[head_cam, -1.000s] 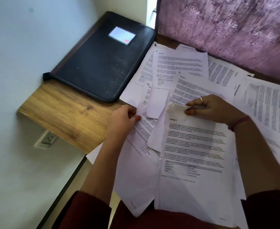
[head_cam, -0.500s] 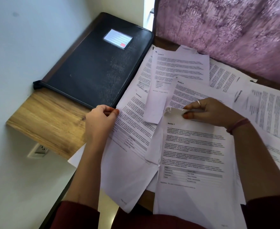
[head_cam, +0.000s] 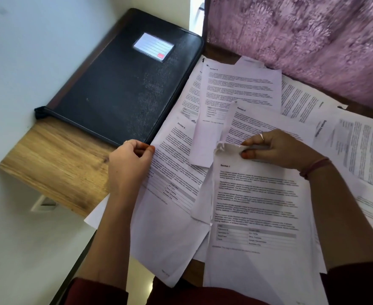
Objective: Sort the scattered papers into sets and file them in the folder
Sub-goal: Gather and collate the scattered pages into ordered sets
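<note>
Several printed white sheets (head_cam: 240, 89) lie overlapping across the wooden table (head_cam: 55, 168). My left hand (head_cam: 128, 164) pinches the left edge of a sheet headed "Section 5" (head_cam: 176, 172), which hangs over the table's near edge. My right hand (head_cam: 278, 150) grips the crumpled top edge of a sheet headed "Section 1" (head_cam: 256, 205) in front of me. A closed black zip folder (head_cam: 119, 89) with a label window lies flat at the table's far left corner, apart from both hands.
A pale wall (head_cam: 27, 62) borders the table on the left, with a socket (head_cam: 42, 203) below the tabletop. A purple patterned curtain (head_cam: 302, 40) hangs along the far side. More sheets (head_cam: 361, 155) spread to the right.
My left hand has drawn the "Section 5" sheet out leftward from under the pile, exposing its heading. My right hand has kept its hold on the "Section 1" sheet.
</note>
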{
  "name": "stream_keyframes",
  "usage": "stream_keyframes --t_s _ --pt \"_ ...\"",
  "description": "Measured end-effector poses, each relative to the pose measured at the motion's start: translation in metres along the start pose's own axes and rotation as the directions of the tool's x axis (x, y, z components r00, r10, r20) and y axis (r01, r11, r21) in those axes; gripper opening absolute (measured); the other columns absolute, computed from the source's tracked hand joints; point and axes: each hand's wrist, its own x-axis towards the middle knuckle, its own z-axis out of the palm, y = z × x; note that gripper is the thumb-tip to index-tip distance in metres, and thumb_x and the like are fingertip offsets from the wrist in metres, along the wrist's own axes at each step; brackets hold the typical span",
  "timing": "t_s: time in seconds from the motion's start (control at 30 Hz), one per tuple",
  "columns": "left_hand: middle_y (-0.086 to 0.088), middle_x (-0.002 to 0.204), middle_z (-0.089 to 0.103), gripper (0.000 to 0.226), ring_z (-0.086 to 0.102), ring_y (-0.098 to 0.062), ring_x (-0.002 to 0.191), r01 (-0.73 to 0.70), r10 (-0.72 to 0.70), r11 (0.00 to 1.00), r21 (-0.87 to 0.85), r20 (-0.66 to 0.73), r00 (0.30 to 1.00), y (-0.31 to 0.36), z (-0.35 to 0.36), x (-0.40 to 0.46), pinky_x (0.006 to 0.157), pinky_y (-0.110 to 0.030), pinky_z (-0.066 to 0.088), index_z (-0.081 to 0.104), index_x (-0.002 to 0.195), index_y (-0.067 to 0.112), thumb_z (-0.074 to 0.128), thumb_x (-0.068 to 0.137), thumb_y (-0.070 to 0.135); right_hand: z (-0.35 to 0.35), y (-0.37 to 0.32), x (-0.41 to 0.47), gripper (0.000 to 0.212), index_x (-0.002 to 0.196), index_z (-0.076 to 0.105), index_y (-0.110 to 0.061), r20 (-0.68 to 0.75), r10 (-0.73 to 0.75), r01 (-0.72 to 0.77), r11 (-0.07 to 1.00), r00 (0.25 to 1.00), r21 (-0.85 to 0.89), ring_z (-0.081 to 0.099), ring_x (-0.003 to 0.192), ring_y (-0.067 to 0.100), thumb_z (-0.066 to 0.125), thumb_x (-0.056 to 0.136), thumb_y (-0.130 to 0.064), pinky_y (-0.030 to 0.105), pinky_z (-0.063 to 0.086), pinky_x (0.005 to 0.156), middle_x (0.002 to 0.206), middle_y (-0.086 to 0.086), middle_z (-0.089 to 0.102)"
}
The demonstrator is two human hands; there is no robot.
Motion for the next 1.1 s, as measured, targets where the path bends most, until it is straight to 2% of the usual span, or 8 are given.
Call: stream_keyframes --t_s 0.23,0.37,0.57,0.67,0.77,0.83,0.97,1.1 --pt "0.016 0.072 0.054 0.014 0.055 -0.004 0.065 -0.046 0.047 0.999 0.011 -0.093 0.995 0.019 -0.002 0.012 0.054 -0.015 0.041 0.059 0.084 0.027 0.064 0.091 0.037 -0.007 -0.002 -0.01 0.02 0.092 0.072 -0.037 -0.016 0.002 -0.002 1.0 1.0 0.001 0.064 0.09 -0.009 0.078 0.076 -0.026 0.003 0.042 0.081 0.09 -0.025 0.072" --pt "0.006 0.078 0.061 0.012 0.052 -0.005 0.062 -0.049 0.052 0.998 0.03 -0.082 0.995 0.03 0.005 0.021 0.054 -0.015 0.036 0.06 0.086 0.021 0.063 0.092 0.031 -0.017 0.001 -0.027 0.02 0.089 0.072 -0.038 -0.059 0.021 -0.02 1.0 0.998 0.013 0.064 0.089 -0.01 0.078 0.077 -0.024 0.001 0.041 0.08 0.089 -0.027 0.071" --pt "-0.021 0.119 0.05 0.033 0.05 -0.041 0.105 -0.159 0.189 0.963 0.216 -0.123 0.974 0.047 0.008 0.009 0.084 -0.047 0.042 0.057 0.119 0.003 0.058 0.087 0.01 -0.032 0.016 -0.065 0.019 0.093 0.071 -0.033 -0.185 0.096 -0.093 0.995 0.978 0.023 0.062 0.091 -0.012 0.078 0.078 -0.025 0.002 0.042 0.083 0.094 -0.021 0.07" --pt "-0.025 0.126 0.047 0.043 0.044 -0.049 0.11 -0.282 0.351 0.906 0.315 -0.188 0.917 0.073 0.019 -0.006 0.088 -0.056 0.039 0.057 0.123 0.002 0.065 0.081 0.007 -0.038 0.027 -0.088 0.021 0.099 0.071 -0.029 -0.243 0.151 -0.151 0.988 0.958 0.021 0.06 0.089 -0.015 0.078 0.079 -0.027 0.001 0.041 0.081 0.094 -0.023 0.067" --pt "-0.023 0.134 0.048 0.045 0.048 -0.043 0.117 -0.491 0.493 0.847 0.205 0.049 0.869 0.107 0.051 -0.027 0.097 -0.053 0.04 0.056 0.127 0.004 0.067 0.086 0.017 -0.041 0.038 -0.106 0.029 0.107 0.072 -0.021 -0.275 0.175 -0.18 0.984 0.945 0.005 0.058 0.088 -0.016 0.077 0.079 -0.027 0.001 0.041 0.081 0.092 -0.026 0.064" --pt "-0.017 0.146 0.04 0.054 0.042 -0.037 0.13 -0.629 0.59 0.754 0.188 0.227 0.775 0.136 0.086 -0.05 0.107 -0.048 0.034 0.049 0.137 0.01 0.063 0.09 0.034 -0.051 0.048 -0.129 0.031 0.109 0.072 -0.02 -0.323 0.175 -0.183 0.983 0.93 0.006 0.058 0.087 -0.018 0.076 0.08 -0.028 -0.001 0.041 0.079 0.092 -0.026 0.064" --pt "-0.011 0.162 0.011 0.068 0.007 -0.031 0.149 -0.757 0.609 0.619 0.209 0.481 0.63 0.163 0.14 -0.068 0.119 -0.05 0.003 0.025 0.152 0.02 0.043 0.096 0.054 -0.058 0.063 -0.152 0.03 0.11 0.073 -0.021 -0.373 0.176 -0.192 0.981 0.911 -0.006 0.057 0.087 -0.018 0.074 0.082 -0.031 -0.003 0.039 0.077 0.094 -0.027 0.063" --pt "-0.012 0.163 0.004 0.069 -0.004 -0.035 0.149 -0.815 0.591 0.53 0.235 0.586 0.554 0.187 0.176 -0.097 0.115 -0.056 -0.007 0.018 0.154 0.021 0.031 0.097 0.059 -0.074 0.086 -0.177 0.029 0.109 0.073 -0.02 -0.404 0.187 -0.195 0.981 0.896 0.02 0.057 0.085 -0.022 0.075 0.081 -0.029 -0.003 0.039 0.075 0.092 -0.032 0.061"
